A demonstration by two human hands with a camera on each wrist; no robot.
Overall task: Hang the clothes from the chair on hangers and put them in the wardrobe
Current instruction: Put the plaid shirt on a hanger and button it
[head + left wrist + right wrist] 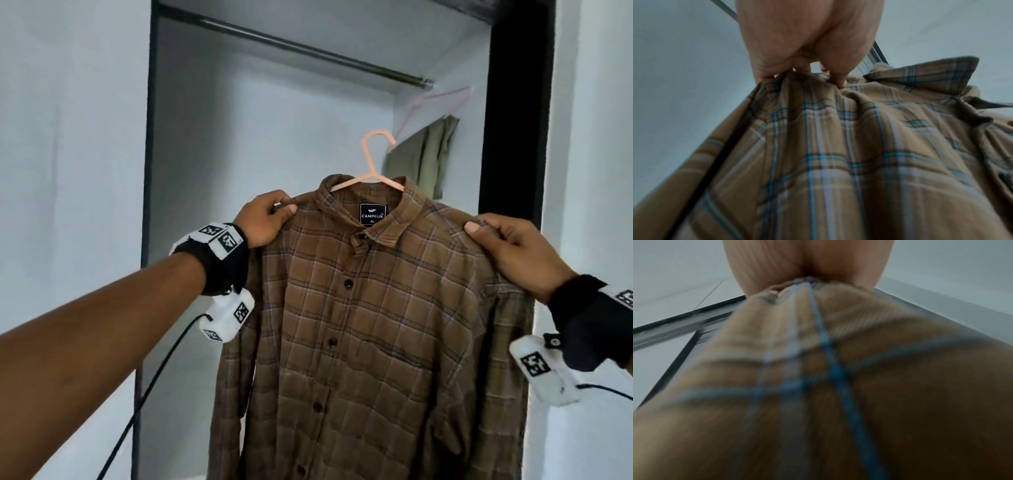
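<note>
Brown plaid shirt [370, 308] on pink hanger [373, 161], left hand [263, 219] and right hand [513, 250] raised, each pinching a shoulder

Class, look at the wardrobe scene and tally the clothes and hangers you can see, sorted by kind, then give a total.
Plaid shirts: 1, the brown plaid shirt held at its shoulders by the left hand and right hand
Green garments: 1, the olive garment inside the wardrobe
Pink hangers: 2, the hanger in the shirt and the hanger on the rail
Total: 4
</note>
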